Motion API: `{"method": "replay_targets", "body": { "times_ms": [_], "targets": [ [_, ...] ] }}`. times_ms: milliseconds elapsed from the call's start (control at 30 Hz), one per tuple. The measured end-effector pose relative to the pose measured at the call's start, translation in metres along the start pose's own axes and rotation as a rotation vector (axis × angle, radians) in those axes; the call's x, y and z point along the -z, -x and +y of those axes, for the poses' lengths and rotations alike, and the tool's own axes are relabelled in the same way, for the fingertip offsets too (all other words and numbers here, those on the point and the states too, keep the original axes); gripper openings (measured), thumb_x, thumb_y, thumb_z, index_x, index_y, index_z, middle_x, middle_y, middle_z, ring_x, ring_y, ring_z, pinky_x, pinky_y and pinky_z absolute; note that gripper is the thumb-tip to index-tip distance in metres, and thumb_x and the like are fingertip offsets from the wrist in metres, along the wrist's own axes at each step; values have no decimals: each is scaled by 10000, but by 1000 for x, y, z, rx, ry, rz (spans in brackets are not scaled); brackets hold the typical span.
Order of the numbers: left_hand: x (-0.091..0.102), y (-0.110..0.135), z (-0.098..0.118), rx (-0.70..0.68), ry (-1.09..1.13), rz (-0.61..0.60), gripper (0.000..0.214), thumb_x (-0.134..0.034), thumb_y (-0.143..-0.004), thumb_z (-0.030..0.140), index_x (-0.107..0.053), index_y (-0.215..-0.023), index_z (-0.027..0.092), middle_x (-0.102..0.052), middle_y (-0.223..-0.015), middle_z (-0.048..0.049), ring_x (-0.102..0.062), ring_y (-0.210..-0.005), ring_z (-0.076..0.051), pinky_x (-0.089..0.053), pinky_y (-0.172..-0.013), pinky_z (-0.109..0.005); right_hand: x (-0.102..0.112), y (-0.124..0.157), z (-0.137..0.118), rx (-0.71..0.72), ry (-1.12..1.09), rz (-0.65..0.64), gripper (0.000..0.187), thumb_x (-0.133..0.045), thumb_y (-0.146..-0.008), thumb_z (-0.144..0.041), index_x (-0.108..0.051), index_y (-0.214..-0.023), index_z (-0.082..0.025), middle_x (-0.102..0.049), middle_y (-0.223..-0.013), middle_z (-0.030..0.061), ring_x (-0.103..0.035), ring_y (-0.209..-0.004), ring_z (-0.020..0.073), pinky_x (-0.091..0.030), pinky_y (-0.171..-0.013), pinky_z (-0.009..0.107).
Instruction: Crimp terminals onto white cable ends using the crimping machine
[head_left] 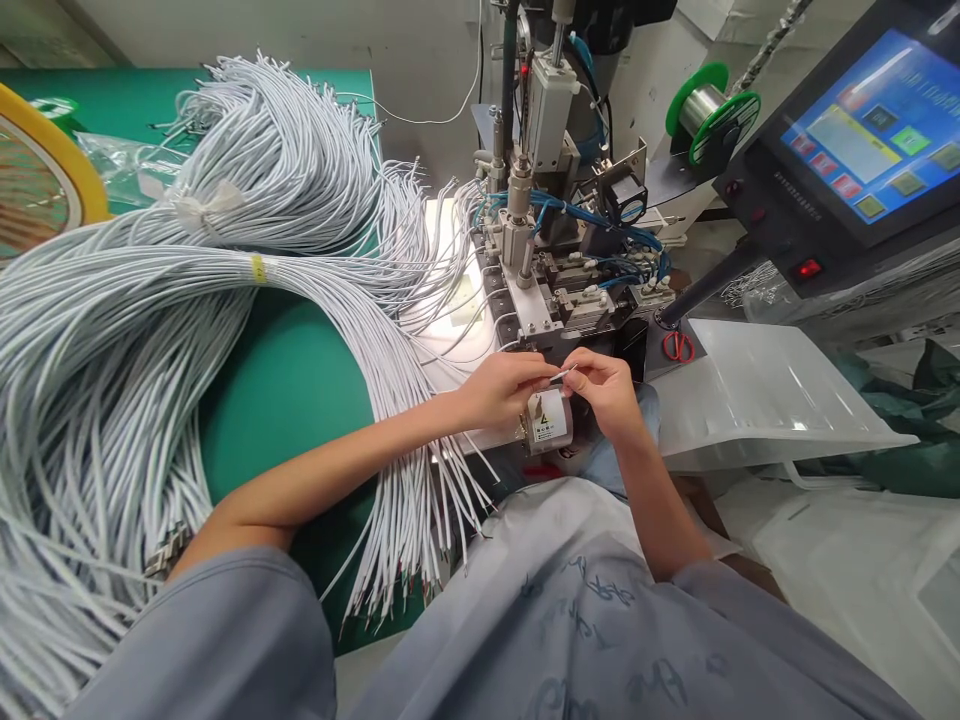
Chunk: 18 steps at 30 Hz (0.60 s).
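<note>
Between my two hands, in front of the machine, a white cable end (pixel 559 376) is pinched. My left hand (pixel 511 388) grips the cable with thumb and fingers together. From the other side, my right hand (pixel 602 388) has its fingertips closed at the cable's tip, where thin wires seem to stick out; they are too small to make out well. Just below the hands is a round container (pixel 550 420) with a white label. Beyond them stands the soldering machine (pixel 525 270) with its metal cylinders and blue air tubes.
Large bundles of white cables (pixel 300 270) cover much of the green table (pixel 292 370) at left. A green-ended wire spool (pixel 703 110) and a lit touchscreen (pixel 877 130) are at right. Red-handled scissors (pixel 678 346) lie beside a translucent plastic tray (pixel 780 390).
</note>
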<state>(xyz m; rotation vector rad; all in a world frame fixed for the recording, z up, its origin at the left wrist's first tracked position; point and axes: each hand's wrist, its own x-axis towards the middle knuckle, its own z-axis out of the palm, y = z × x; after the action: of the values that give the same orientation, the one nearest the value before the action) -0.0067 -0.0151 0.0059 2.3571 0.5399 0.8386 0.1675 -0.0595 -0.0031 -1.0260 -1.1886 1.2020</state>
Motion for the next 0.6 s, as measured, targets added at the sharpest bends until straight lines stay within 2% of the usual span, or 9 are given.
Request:
{"method": "replay_targets", "body": {
  "times_ms": [100, 200, 333, 433, 600],
  "targets": [
    [-5, 1, 1, 16, 42, 52, 233, -447, -905, 232, -661, -867, 151, -560, -656, -16, -511, -590, -86, -367, -524, -185, -3, 0, 0, 59, 52, 35, 64, -710, -679, -247, -670, -656, -202, -571, -686, 0, -511, -628, 112, -416, -548, 253],
    [-8, 2, 0, 46, 79, 102, 224, -477, -896, 244, -662, -817, 145, -558, -624, -6, -498, -561, -78, -363, -515, -182, -5, 1, -2, 52, 57, 34, 38, -688, -693, -235, -691, -671, -203, -581, -687, -1, -503, -611, 105, -405, -544, 255],
    [-3, 1, 0, 29, 11, 37, 257, -437, -909, 241, -672, -863, 149, -564, -639, -13, -519, -583, -88, -372, -527, -186, -1, 1, -10, 21, 147, 15, 53, -670, -696, -224, -714, -695, -195, -572, -658, -4, -482, -581, 97, -378, -534, 255],
    [0, 1, -1, 26, -71, -8, 276, -402, -907, 214, -673, -900, 161, -586, -690, -21, -534, -606, -91, -375, -536, -187, 2, 0, -16, -3, 291, 0, 82, -669, -689, -235, -688, -638, -172, -532, -600, -10, -440, -555, 93, -336, -509, 254],
    [-4, 3, -1, 25, -119, 30, 266, -416, -873, 172, -679, -832, 153, -563, -643, -13, -503, -562, -85, -343, -498, -191, 1, 1, -14, 8, 373, 11, 154, -646, -699, -265, -646, -589, -156, -409, -534, -36, -340, -501, 75, -265, -469, 249]
  ]
}}
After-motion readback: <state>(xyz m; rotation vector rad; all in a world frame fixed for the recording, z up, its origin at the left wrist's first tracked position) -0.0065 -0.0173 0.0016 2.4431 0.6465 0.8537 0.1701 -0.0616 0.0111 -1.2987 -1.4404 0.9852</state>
